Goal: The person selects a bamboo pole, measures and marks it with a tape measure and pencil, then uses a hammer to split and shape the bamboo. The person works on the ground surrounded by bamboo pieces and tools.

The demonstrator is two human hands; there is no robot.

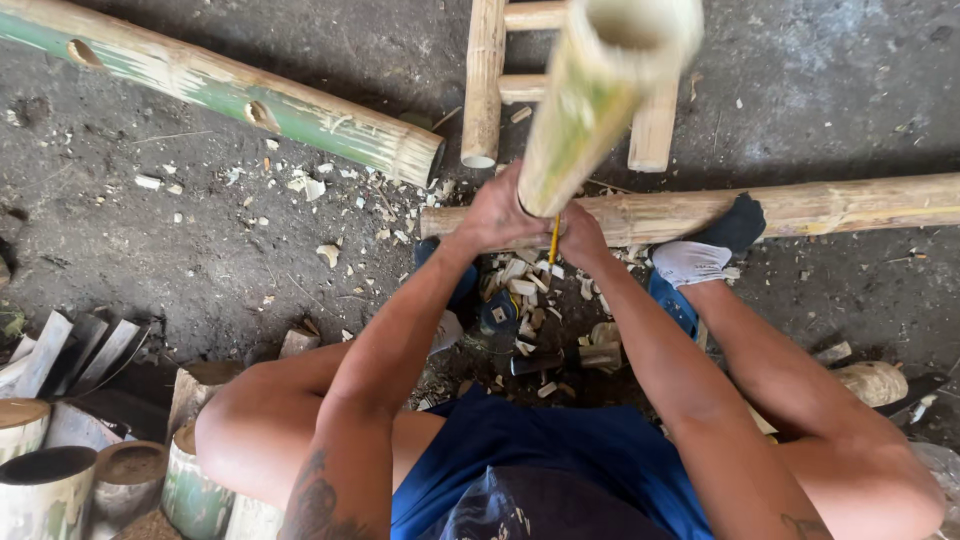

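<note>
Left hand clasped round the upright bamboo, right hand pinching a yellow pencil against its lower end. Best done with the pole braced steady above the chip-strewn floor, pencil pressed close, short firm strokes.

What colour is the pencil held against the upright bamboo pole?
Yellow: the pencil shows best in the head view, beside the right hand.
</note>
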